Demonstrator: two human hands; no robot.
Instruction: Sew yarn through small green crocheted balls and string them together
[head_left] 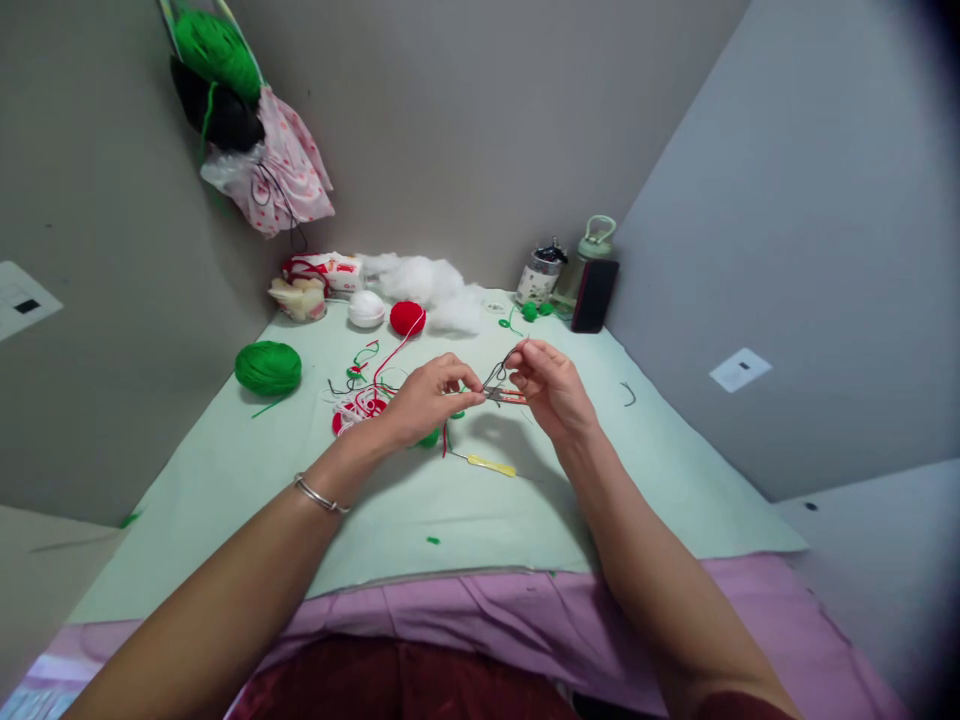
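Dark yarn (498, 372) runs in a loop between my two raised hands. My left hand (435, 396) pinches its lower end between thumb and fingertips. The upper end is pinched by my right hand (546, 378), with the other fingers curled; a thin needle-like tip seems to stick up there, too small to be sure. Behind and below the yarn lie small scissors with red handles (511, 397), partly hidden by my right hand. A crochet hook with a yellow handle (491, 466) rests on the table below my hands. Green yarn pieces (430, 438) lie under my left hand.
Tangled red and white yarn (360, 408) lies left of my hands. A green yarn ball (268, 368), red yarn ball (407, 318), white yarn ball (366, 310) and white stuffing (427, 285) sit farther back. A phone (595, 296) leans against a bottle (598, 238) at back right.
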